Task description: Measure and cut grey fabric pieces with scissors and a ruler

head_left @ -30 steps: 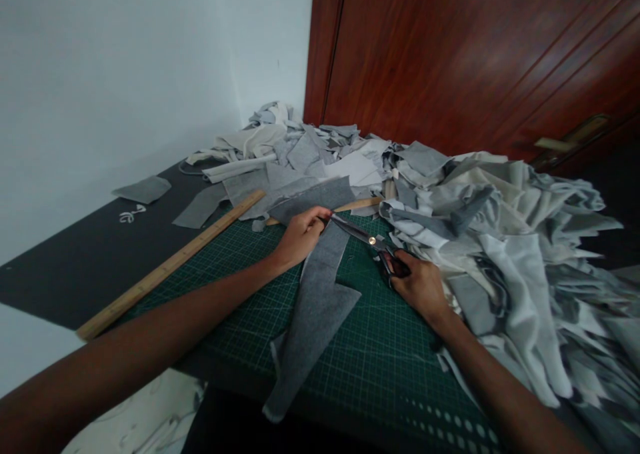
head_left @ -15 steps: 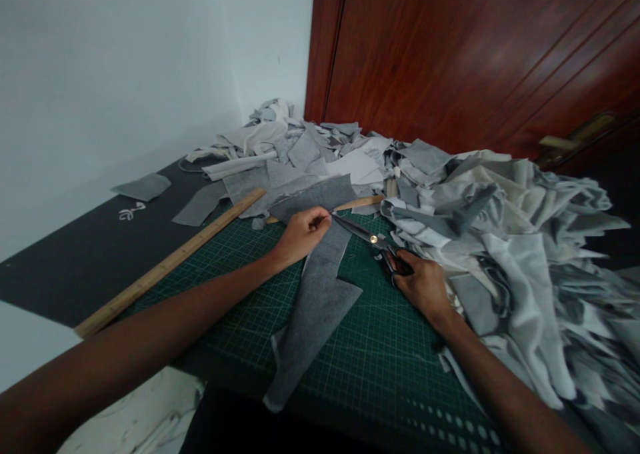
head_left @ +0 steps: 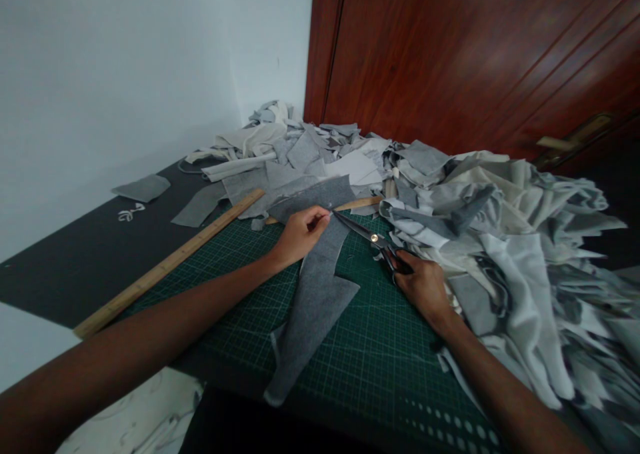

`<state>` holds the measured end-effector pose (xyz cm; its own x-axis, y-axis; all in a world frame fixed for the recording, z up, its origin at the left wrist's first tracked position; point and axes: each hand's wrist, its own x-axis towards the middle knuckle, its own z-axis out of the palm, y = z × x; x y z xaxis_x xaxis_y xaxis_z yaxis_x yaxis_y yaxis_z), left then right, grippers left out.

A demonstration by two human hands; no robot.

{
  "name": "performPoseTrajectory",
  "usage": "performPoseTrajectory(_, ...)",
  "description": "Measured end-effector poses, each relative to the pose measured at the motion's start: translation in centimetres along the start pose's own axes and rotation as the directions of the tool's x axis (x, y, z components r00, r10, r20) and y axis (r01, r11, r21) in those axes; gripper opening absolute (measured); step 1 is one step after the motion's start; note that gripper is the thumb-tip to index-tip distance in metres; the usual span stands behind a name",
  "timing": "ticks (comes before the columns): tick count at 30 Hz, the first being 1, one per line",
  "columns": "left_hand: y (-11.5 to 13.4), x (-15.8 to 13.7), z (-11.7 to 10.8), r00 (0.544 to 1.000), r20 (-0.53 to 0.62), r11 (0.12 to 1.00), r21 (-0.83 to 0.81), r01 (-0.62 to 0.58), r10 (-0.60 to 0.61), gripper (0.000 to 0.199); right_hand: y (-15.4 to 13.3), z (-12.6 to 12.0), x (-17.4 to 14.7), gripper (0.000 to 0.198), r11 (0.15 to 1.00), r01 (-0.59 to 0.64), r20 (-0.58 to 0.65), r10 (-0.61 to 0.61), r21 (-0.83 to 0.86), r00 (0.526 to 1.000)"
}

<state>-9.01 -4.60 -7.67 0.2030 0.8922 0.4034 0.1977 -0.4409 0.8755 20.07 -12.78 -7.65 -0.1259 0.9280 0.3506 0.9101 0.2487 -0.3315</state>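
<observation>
My right hand (head_left: pixel 423 284) is wrapped round the handles of black-handled scissors (head_left: pixel 375 238). Their blades point up and left, with the tips close to my left fingertips. A long dark grey fabric piece (head_left: pixel 320 307) lies across the green cutting mat (head_left: pixel 385 347); its lower end reaches the mat's front edge. On its upper part rests my left hand (head_left: pixel 304 234), thumb and forefinger pinched together at the cloth. What exactly sits between those fingertips is too small to make out, though a bit of the grey fabric appears gripped there.
A wooden ruler (head_left: pixel 170 261) lies slanted on the left. Heaped fabric scraps (head_left: pixel 520 241) cover the right side and back, against a wooden door (head_left: pixel 450 61). Loose grey pieces (head_left: pixel 143 187) lie on the dark tabletop (head_left: pixel 75 254) beside a white wall.
The scissor tips have drawn slightly away from my left fingertips. The grey fabric's lower part has shifted a little to the left. Both hands stay almost in place.
</observation>
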Motion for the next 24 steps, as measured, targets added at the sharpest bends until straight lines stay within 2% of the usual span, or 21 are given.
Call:
performPoseTrajectory(7,-0.3,0.2,-0.1,1.000,-0.024,1.000,0.001,0.003,-0.003,0.017,-0.6,0.2,0.0,0.008,1.000,-0.010,-0.019,0.009,-0.010,1.000)
performPoseTrajectory(11,-0.3,0.2,-0.2,1.000,-0.028,1.000,0.014,-0.010,0.010,0.017,-1.1,0.3,-0.2,0.012,0.999,-0.040,-0.014,0.040,0.005,0.999)
performPoseTrajectory(17,-0.3,0.3,-0.3,0.999,-0.025,0.998,0.049,-0.039,0.040,0.016,-1.3,0.2,-0.2,0.011,1.000,-0.004,0.002,0.004,-0.017,1.000)
performPoseTrajectory(24,-0.3,0.3,-0.3,0.998,-0.027,0.997,0.043,-0.060,0.061,0.015,-1.4,0.2,-0.2,0.008,1.000,-0.025,0.016,0.025,-0.001,1.000)
